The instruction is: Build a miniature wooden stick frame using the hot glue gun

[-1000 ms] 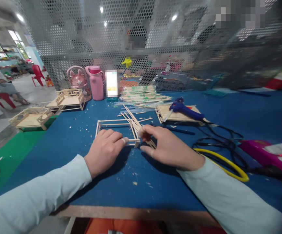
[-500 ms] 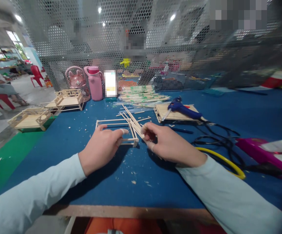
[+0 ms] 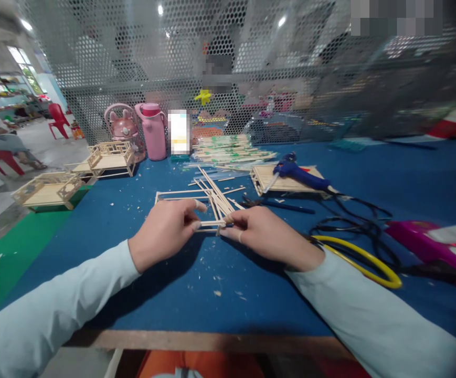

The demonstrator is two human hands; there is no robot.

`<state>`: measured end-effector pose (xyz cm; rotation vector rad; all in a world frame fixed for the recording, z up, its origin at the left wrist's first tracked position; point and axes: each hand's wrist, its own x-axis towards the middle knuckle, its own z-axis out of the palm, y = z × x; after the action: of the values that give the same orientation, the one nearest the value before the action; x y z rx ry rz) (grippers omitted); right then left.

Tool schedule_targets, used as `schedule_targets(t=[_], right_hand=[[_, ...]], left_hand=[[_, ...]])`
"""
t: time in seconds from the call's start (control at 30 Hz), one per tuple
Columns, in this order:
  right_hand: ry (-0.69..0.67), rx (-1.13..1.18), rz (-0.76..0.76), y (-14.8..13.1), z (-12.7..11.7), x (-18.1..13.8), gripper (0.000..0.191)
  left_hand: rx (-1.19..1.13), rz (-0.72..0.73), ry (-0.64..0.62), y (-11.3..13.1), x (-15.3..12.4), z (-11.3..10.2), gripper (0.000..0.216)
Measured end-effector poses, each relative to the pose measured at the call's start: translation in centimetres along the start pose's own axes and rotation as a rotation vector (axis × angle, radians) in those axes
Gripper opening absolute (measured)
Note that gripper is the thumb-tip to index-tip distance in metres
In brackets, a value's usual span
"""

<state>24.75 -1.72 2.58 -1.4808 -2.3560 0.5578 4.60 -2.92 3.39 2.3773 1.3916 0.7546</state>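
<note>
My left hand (image 3: 167, 227) is closed on the front rail of a small frame of thin wooden sticks (image 3: 186, 193), thumb and fingers pinching it. At that frame's front right corner, my right hand (image 3: 269, 235) pinches the stick end between thumb and fingertips. Behind the corner, loose wooden sticks (image 3: 213, 184) lie crossed in a pile. Dark-handled cutters (image 3: 288, 206) rest just beyond my right hand. A blue glue gun (image 3: 304, 177) lies across a slatted wooden piece (image 3: 265, 178) farther back. My fingers hide part of the front rail and corner.
Small wooden bed-like models (image 3: 112, 160) stand at the left. At the back are a pink bottle (image 3: 155, 134), a bright phone screen (image 3: 179, 131) and bundled sticks (image 3: 228, 147). Black cable, a yellow ring (image 3: 369, 265) and a magenta tool (image 3: 424, 244) occupy the right side.
My right hand has moved left onto the frame's front right corner, uncovering the cutters behind it. My left hand stays at the front rail, its fingers shifted slightly.
</note>
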Motion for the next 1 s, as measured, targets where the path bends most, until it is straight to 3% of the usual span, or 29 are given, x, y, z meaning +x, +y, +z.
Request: schedule_targets(t=[0.17,0.27,0.4,0.5,0.57,0.63,0.7,0.77,1.0], right_hand=[[0.005,-0.017,-0.008,0.1,0.2,0.1,0.018],[0.016,-0.016,-0.015,0.4,0.2,0.0,0.015],[0.101,-0.031,-0.039,0.4,-0.2,-0.5,0.017],[0.304,-0.099,-0.237,-0.4,-0.2,-0.8,0.023],[0.412,-0.162,-0.432,-1.1,0.3,-0.9,0.023],[0.44,-0.244,-0.569,-1.8,1.3,-0.9,0.027],[0.434,-0.34,-0.63,-2.4,2.3,-0.8,0.032],[0.424,-0.417,-0.65,-2.7,3.3,-0.5,0.036],[0.401,-0.474,-0.652,-2.7,4.3,0.3,0.04]], left_hand=[[-0.005,-0.006,-0.009,0.3,-0.1,-0.1,0.027],[-0.024,0.018,0.038,0.2,-0.3,-1.2,0.023],[-0.12,-0.037,0.316,-2.1,-0.7,-3.3,0.023],[-0.217,-0.147,0.503,-5.5,-1.0,-3.9,0.024],[-0.347,-0.267,0.451,-7.5,-1.3,-3.7,0.023],[-0.521,-0.4,0.26,-8.6,-1.6,-3.4,0.026],[-0.663,-0.484,0.051,-8.7,-1.9,-2.9,0.031],[-0.747,-0.507,-0.062,-8.3,-2.0,-2.5,0.032],[-0.932,-0.579,-0.011,-7.0,-1.7,-1.5,0.026]])
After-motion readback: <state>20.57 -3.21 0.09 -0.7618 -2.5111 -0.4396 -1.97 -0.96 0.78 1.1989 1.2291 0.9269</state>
